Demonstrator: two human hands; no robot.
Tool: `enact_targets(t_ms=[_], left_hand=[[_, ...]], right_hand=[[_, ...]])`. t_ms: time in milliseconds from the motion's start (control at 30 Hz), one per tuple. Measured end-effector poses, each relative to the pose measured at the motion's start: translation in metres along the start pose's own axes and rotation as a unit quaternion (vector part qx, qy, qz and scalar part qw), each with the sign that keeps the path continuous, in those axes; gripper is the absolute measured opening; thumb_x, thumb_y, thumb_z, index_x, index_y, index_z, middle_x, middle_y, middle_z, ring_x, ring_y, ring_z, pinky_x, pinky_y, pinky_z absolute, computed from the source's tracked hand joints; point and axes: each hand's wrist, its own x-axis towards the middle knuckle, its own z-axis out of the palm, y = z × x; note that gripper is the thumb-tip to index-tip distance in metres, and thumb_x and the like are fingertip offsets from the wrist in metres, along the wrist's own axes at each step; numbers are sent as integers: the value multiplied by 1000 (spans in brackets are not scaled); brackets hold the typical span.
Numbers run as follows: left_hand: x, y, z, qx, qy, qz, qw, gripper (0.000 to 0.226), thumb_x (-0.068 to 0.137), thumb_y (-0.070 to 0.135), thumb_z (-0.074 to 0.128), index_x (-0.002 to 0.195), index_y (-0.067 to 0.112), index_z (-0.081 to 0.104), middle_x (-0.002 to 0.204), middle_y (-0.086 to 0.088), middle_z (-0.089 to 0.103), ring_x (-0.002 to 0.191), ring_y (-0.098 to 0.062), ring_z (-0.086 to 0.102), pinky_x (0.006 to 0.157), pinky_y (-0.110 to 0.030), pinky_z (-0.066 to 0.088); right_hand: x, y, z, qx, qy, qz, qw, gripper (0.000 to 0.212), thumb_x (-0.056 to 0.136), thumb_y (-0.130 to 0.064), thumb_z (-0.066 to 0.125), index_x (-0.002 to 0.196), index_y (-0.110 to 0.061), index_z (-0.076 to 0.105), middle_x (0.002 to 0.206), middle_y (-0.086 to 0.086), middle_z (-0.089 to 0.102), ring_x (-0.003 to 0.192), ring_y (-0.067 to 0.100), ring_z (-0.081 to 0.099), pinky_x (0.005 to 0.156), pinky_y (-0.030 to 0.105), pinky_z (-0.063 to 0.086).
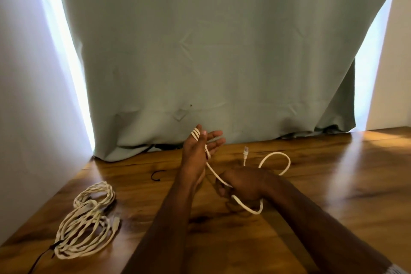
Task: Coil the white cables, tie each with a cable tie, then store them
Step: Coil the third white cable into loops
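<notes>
My left hand (195, 153) stands upright above the wooden table (333, 184), fingers apart, with several turns of a white cable (214, 172) wound around the thumb and palm. From there the cable runs down into my right hand (242, 182), which pinches it. Beyond the right hand the cable loops below the wrist, then arcs over the table to its clear plug (245, 152). A coiled white cable (85, 227), bound by a black cable tie (55, 246), lies at the table's near left. A loose black cable tie (156, 175) lies left of my left hand.
A grey-green curtain (222, 51) hangs down to the table's far edge. A pale wall (26, 95) borders the table on the left. Bare wood stretches to the right of my hands.
</notes>
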Motion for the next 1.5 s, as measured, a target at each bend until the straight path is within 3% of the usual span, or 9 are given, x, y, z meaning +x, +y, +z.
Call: enact_targets(t_ms=[233, 333, 567, 700, 833, 933, 1100, 1267, 1500], left_hand=[[-8, -31, -8, 446, -41, 185, 875, 17, 104, 29, 43, 106, 22, 58, 69, 0, 59, 64, -17, 61, 61, -35, 50], [-6, -40, -8, 522, -8, 238, 819, 34, 104, 36, 40, 83, 14, 56, 69, 4, 50, 67, -17, 52, 63, -37, 42], [3, -40, -12, 418, 168, 138, 882, 28, 104, 24, 43, 94, 10, 65, 81, -1, 60, 73, -11, 55, 65, -31, 39], [12, -40, -16, 282, 233, 50, 929, 29, 101, 22, 46, 80, 18, 65, 82, -8, 66, 80, -28, 64, 77, -41, 52], [13, -39, -14, 136, 277, -69, 949, 29, 98, 25, 53, 73, 11, 56, 64, -5, 52, 60, -23, 52, 58, -32, 44], [10, -37, -8, 107, 254, -76, 958, 30, 97, 13, 54, 67, 9, 58, 58, -4, 54, 55, -20, 51, 52, -28, 42], [15, -49, -5, 179, 228, -55, 956, 30, 98, 19, 52, 71, 16, 67, 70, -8, 66, 73, -32, 64, 74, -44, 53], [10, -66, -6, 322, 101, 34, 941, 31, 95, 35, 47, 80, 15, 66, 82, -10, 70, 81, -29, 68, 75, -47, 55], [-15, -63, 16, 336, -68, -65, 937, 36, 101, 38, 48, 80, 12, 61, 73, -3, 60, 68, -18, 57, 66, -33, 46]], right_hand=[[-8, 30, -5, 173, 101, -67, 977, 9, 86, -6, 72, 94, -7, 75, 85, -2, 74, 73, 2, 67, 67, 17, 52], [-11, 42, -1, 253, 141, -82, 954, 11, 89, -14, 71, 97, -7, 75, 91, 11, 76, 79, 22, 74, 74, 38, 61], [-18, 55, 14, 451, 320, -8, 833, 54, 100, -47, 39, 100, -7, 76, 90, 12, 77, 88, 26, 74, 90, 47, 57], [-20, 54, 17, 281, 202, 11, 938, 29, 97, -41, 60, 124, -30, 66, 117, -11, 69, 107, 3, 64, 97, 37, 54], [-7, 49, 29, 192, 139, 77, 968, 79, 78, -55, 77, 147, -47, 38, 146, -14, 50, 128, 8, 51, 104, 39, 50], [-3, 43, 33, 204, 130, 44, 969, 96, 72, -56, 82, 150, -50, 27, 140, -22, 44, 124, 5, 48, 102, 35, 49], [-1, 36, 14, 230, 177, -27, 956, 22, 92, -46, 66, 87, -26, 75, 81, -5, 71, 72, 14, 65, 67, 37, 52], [-25, 23, -13, 466, 160, -2, 870, 39, 101, -31, 57, 78, -2, 68, 51, 5, 47, 40, 15, 35, 40, 22, 26], [-3, 40, -82, 492, 314, 245, 774, 18, 95, -9, 61, 82, 4, 64, 60, 13, 57, 38, 14, 45, 39, 21, 35]])
